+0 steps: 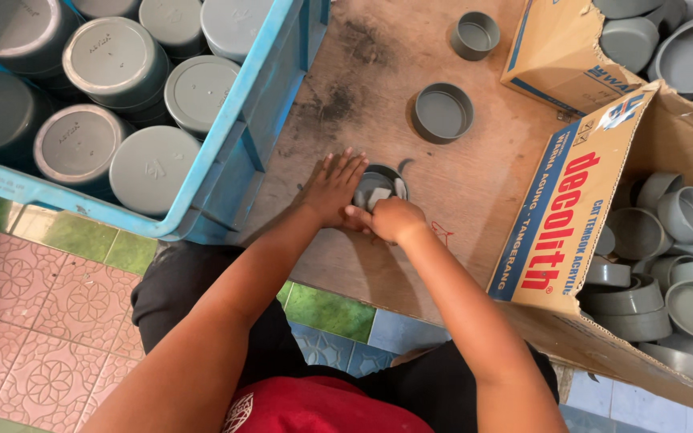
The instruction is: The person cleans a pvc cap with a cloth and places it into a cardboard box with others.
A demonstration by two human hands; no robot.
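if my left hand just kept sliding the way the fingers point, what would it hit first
Probably nothing soon: the left hand lies flat beside the grey cap, fingers pointing up the wooden board. That path looks bare, passing between the blue crate and another cap.

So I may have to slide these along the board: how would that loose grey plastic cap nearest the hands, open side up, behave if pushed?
The shallow round grey plastic cap sits flat on the worn wooden board, so it would probably slide, not roll or tip. It looks rigid and thin-walled, likely light for its size.
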